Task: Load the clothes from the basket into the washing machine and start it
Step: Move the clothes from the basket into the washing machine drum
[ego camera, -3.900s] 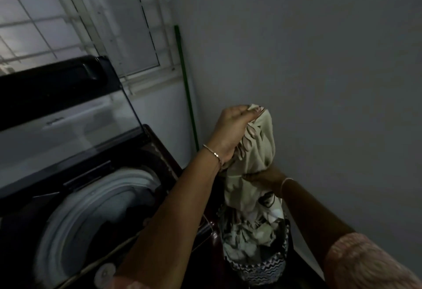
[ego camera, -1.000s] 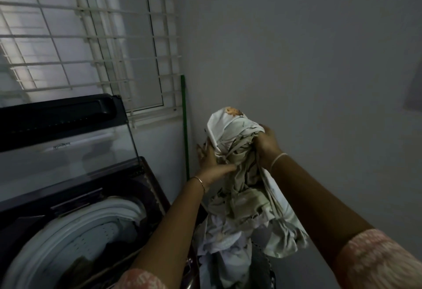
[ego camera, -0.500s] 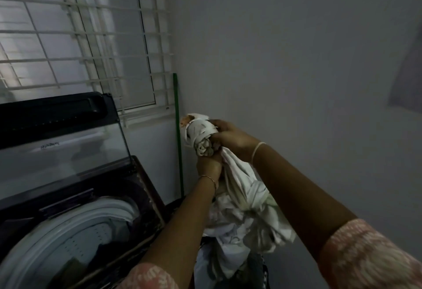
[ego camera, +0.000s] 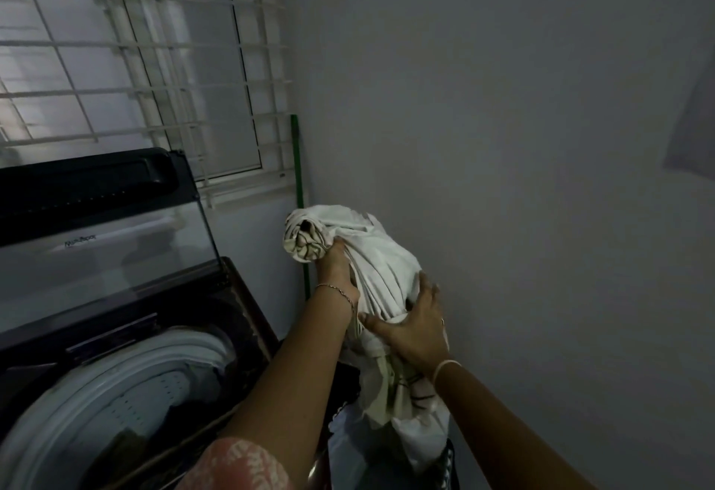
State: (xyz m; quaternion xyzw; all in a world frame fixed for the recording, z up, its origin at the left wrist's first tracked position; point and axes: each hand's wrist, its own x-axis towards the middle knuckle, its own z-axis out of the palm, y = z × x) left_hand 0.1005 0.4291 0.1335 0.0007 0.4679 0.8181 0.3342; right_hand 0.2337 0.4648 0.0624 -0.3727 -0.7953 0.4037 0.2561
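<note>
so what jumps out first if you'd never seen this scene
The pale bundled cloth held up at centre draws the eye: the left hand grips its top end and the right hand clasps it lower down. At lower left the washing machine stands open, its lid raised and the white drum rim showing. A barred window glows at upper left.

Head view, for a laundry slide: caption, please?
Left hand and right hand hold a pale cloth above the basket, beside the open washer.
</note>
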